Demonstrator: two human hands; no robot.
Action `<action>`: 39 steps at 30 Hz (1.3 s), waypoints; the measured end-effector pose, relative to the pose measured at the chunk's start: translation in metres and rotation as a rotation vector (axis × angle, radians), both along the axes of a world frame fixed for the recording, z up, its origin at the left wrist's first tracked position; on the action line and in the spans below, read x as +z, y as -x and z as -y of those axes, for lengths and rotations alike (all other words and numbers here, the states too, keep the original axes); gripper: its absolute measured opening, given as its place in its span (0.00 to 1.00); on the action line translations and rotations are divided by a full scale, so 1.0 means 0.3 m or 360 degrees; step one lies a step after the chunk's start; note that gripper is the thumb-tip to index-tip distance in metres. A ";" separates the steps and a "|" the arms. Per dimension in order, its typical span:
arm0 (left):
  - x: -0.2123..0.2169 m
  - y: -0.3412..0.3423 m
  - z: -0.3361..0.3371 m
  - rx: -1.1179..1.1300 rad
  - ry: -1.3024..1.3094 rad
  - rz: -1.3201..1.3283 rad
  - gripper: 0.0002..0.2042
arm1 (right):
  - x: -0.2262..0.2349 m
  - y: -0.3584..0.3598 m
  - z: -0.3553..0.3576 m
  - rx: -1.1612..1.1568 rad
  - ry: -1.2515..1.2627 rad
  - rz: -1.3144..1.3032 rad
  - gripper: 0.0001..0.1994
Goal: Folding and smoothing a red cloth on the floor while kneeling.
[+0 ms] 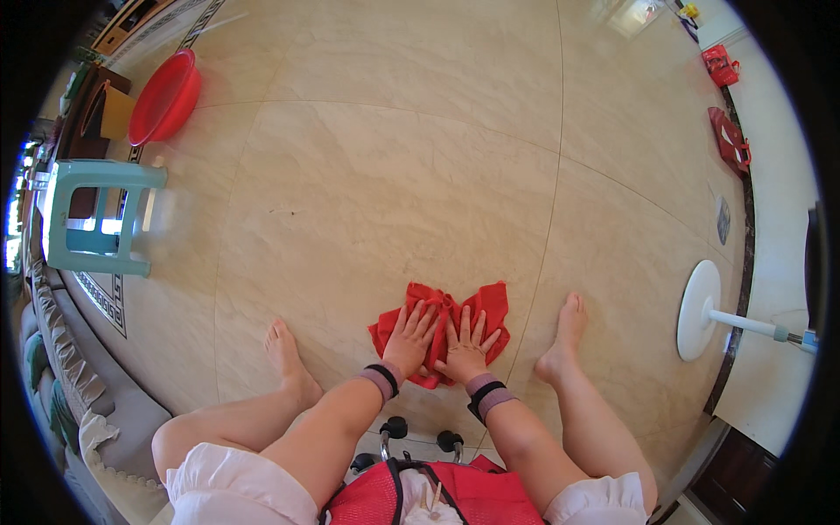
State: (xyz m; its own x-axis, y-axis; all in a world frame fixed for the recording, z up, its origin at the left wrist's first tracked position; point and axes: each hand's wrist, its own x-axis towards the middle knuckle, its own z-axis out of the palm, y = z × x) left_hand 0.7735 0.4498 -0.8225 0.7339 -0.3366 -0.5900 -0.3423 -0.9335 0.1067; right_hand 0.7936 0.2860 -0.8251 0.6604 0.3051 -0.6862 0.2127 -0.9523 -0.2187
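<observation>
A crumpled red cloth lies on the tiled floor in front of me, bunched up along its middle. My left hand presses flat on its left part, fingers stretched out and apart. On the cloth's right part rests my right hand, palm down with its fingers spread. Both hands sit close together, and neither is closed around the fabric. Each wrist wears a purple and black band. My bare feet stand on the floor, one on either side of the cloth.
At the left are a pale blue-green plastic stool and a red basin, near a grey sofa. A white round stand base is at the right, with red bags along the wall. Black casters stand close behind my hands.
</observation>
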 end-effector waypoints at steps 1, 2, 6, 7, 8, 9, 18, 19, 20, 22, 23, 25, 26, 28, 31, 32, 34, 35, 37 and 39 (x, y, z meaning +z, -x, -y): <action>0.002 -0.023 0.005 0.0000 0.0009 -0.0005 0.66 | -0.013 0.003 0.009 -0.0034 0.0004 0.0018 0.60; 0.008 -0.076 -0.007 -0.0117 0.0054 0.0073 0.66 | -0.017 -0.008 0.002 -0.0054 -0.0006 0.0042 0.61; -0.012 -0.307 -0.007 -0.0276 0.0295 0.0398 0.68 | -0.022 -0.159 -0.008 -0.0225 0.0192 0.0190 0.62; 0.001 -0.390 0.004 -0.0312 0.0278 0.0398 0.68 | -0.027 -0.227 0.005 -0.0259 0.0213 0.0253 0.62; 0.014 -0.472 0.017 -0.0348 0.0261 0.0395 0.68 | -0.033 -0.294 0.017 -0.0292 0.0234 0.0315 0.62; 0.019 -0.556 0.026 -0.0377 0.0256 0.0427 0.69 | -0.034 -0.370 0.026 -0.0339 0.0259 0.0346 0.62; 0.032 -1.261 0.041 -0.0523 0.0303 0.0632 0.67 | -0.088 -1.027 0.107 -0.0702 0.0330 0.0671 0.58; 0.031 -1.317 0.010 -0.0455 0.0304 0.0666 0.66 | -0.093 -1.096 0.101 -0.0712 0.0328 0.0696 0.58; 0.023 -1.358 -0.038 -0.0390 0.0301 0.0687 0.65 | -0.094 -1.149 0.079 -0.0728 0.0305 0.0701 0.58; 0.006 -1.431 -0.224 -0.0258 0.0179 0.0731 0.64 | -0.057 -1.209 -0.046 -0.0762 0.0264 0.0663 0.59; 0.002 -1.433 -0.297 -0.0145 0.0194 0.0758 0.63 | -0.037 -1.224 -0.065 -0.0707 0.0274 0.0675 0.59; -0.015 -1.396 -0.442 0.0012 0.0210 0.0796 0.62 | -0.028 -1.215 -0.138 -0.0548 0.0278 0.0706 0.60; -0.018 -1.365 -0.495 0.0055 0.0217 0.0813 0.62 | -0.027 -1.197 -0.188 -0.0445 0.0277 0.0730 0.60; -0.020 -1.277 -0.568 0.0159 0.0174 0.0733 0.64 | -0.003 -1.124 -0.274 -0.0348 0.0285 0.0730 0.59; -0.023 -1.069 -0.664 0.0300 0.0116 0.0690 0.68 | 0.009 -0.938 -0.371 -0.0180 0.0112 0.0698 0.60; -0.027 -0.975 -0.664 0.0343 0.0088 0.0660 0.69 | -0.002 -0.855 -0.373 -0.0135 0.0061 0.0670 0.60; -0.031 -0.791 -0.681 0.0379 0.0037 0.0626 0.72 | 0.004 -0.694 -0.389 -0.0084 -0.0003 0.0589 0.61; -0.027 -0.694 -0.656 0.0392 0.0031 0.0586 0.73 | -0.001 -0.608 -0.372 -0.0066 -0.0027 0.0563 0.62; -0.013 -0.518 -0.624 0.0471 0.0037 0.0502 0.74 | -0.012 -0.457 -0.348 -0.0015 -0.0061 0.0477 0.63; -0.004 -0.342 -0.563 0.0548 0.0087 0.0454 0.74 | 0.009 -0.299 -0.297 -0.0006 -0.0041 0.0398 0.63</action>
State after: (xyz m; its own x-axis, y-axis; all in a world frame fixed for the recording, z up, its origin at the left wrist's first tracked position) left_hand 0.8762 0.6187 -0.8238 0.9395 -0.0691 -0.3356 -0.0354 -0.9938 0.1054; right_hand 0.8832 0.3751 -0.8223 0.8099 0.3173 -0.4934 0.2594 -0.9481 -0.1839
